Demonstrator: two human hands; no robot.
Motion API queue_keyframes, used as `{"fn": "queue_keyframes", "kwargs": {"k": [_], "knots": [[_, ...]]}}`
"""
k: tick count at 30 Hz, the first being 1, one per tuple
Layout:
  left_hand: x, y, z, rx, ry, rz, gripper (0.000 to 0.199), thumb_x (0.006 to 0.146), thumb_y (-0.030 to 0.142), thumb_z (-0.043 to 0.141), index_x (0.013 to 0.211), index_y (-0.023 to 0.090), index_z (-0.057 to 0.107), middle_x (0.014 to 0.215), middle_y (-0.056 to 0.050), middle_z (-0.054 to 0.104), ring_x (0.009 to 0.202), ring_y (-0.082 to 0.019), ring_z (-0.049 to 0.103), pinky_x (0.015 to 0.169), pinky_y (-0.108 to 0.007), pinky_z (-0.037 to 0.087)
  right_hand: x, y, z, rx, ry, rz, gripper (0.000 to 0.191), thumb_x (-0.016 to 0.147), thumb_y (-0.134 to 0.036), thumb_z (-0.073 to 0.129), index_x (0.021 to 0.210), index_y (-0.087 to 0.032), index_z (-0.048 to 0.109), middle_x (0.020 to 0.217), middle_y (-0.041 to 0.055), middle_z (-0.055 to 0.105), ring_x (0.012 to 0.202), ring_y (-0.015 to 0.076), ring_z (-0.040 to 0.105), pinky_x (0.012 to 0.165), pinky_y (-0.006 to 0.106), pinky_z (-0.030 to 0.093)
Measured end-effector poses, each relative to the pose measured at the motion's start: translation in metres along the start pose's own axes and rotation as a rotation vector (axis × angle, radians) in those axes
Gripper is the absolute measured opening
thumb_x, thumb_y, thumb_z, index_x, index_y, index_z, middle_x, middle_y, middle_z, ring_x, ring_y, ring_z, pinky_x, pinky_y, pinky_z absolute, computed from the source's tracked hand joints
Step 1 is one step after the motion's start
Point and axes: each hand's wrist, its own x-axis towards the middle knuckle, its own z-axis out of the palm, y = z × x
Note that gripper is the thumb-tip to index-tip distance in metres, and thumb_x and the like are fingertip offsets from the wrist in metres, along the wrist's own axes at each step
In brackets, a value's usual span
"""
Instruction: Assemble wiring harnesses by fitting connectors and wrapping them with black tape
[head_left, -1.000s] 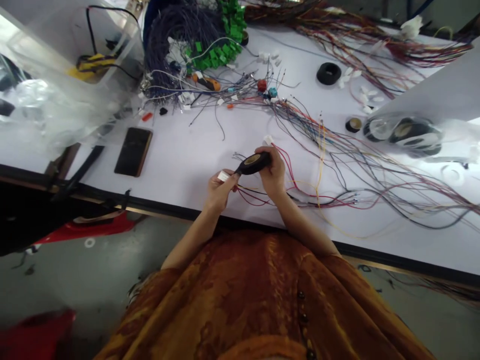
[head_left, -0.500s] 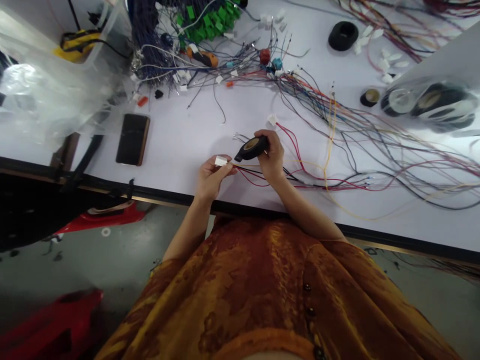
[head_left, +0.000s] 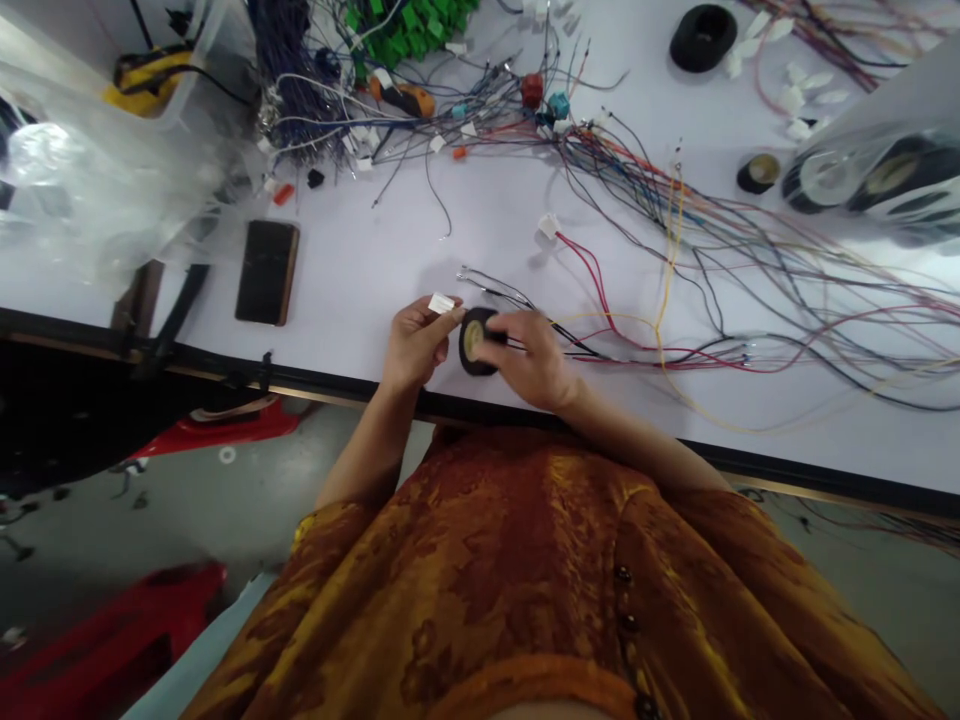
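Through the head camera I saw the left hand (head_left: 416, 340) pinching a white connector (head_left: 442, 303) between thumb and fingers, while the right hand (head_left: 536, 360), slightly blurred, gripped a roll of black tape (head_left: 472, 340) by its right side. The roll stood between the hands, its pale core showing, just beside the left fingertips; I could not tell whether they touched. Beyond both hands, a second connector (head_left: 549, 227) with red wires (head_left: 600, 285) lay on the white table (head_left: 360, 260)

Bare forearms (head_left: 366, 445) angled inward
From here, left hand (head_left: 414, 342) pinching, right hand (head_left: 536, 360) curled near it, slightly blurred
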Motion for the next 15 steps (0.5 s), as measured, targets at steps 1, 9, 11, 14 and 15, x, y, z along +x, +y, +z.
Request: {"fn": "queue_keyframes", "kwargs": {"k": [1,9,11,14,15], "knots": [[0.0,0.002,0.0,-0.012,-0.019,-0.026,0.03,0.067,0.033,0.091,0.086,0.017,0.075,0.06,0.002,0.067,0.03,0.0,0.032,0.029,-0.016,0.017,-0.006,-0.004,0.002,0.015,-0.104,-0.047,0.022,0.1,-0.035,0.052,0.1,-0.036,0.073,0.115,0.0023,0.07,0.113,0.0222,0.063,0.108,0.045,0.05],[-0.01,0.018,-0.003,0.008,-0.022,-0.071,0.029,0.07,0.029,0.086,0.092,0.015,0.072,0.089,-0.007,0.078,0.042,-0.004,0.054,0.038,-0.015,0.043,-0.016,-0.009,0.013,-0.031,-0.327,-0.086,0.025,0.102,-0.025,0.047,0.104,-0.027,0.071,0.117,0.0063,0.07,0.109,0.0227,0.066,0.097,0.04,0.056],[-0.013,0.018,-0.003,0.028,-0.026,-0.058,0.029,0.072,0.027,0.085,0.094,0.015,0.07,0.093,-0.007,0.079,0.048,-0.005,0.061,0.046,-0.017,0.051,-0.011,-0.007,0.011,-0.063,-0.115,0.091,0.023,0.099,-0.025,0.052,0.117,-0.026,0.067,0.13,0.0085,0.065,0.123,0.0247,0.061,0.1,0.039,0.055],[-0.015,0.018,-0.002,0.101,-0.04,-0.014,0.028,0.072,0.026,0.085,0.094,0.015,0.07,0.093,-0.007,0.079,0.047,-0.006,0.062,0.045,-0.017,0.051,-0.003,-0.004,0.007,-0.075,-0.111,0.237,0.031,0.098,-0.027,0.057,0.127,-0.021,0.062,0.132,0.0121,0.066,0.121,0.0272,0.063,0.099,0.041,0.053],[-0.015,0.018,-0.001,0.128,-0.051,0.002,0.027,0.072,0.026,0.084,0.093,0.015,0.071,0.091,-0.007,0.079,0.045,-0.005,0.059,0.042,-0.016,0.048,0.0,-0.002,0.005,-0.069,-0.163,0.244,0.029,0.099,-0.027,0.054,0.126,-0.019,0.063,0.125,0.012,0.069,0.114,0.0261,0.066,0.096,0.039,0.052]]}}
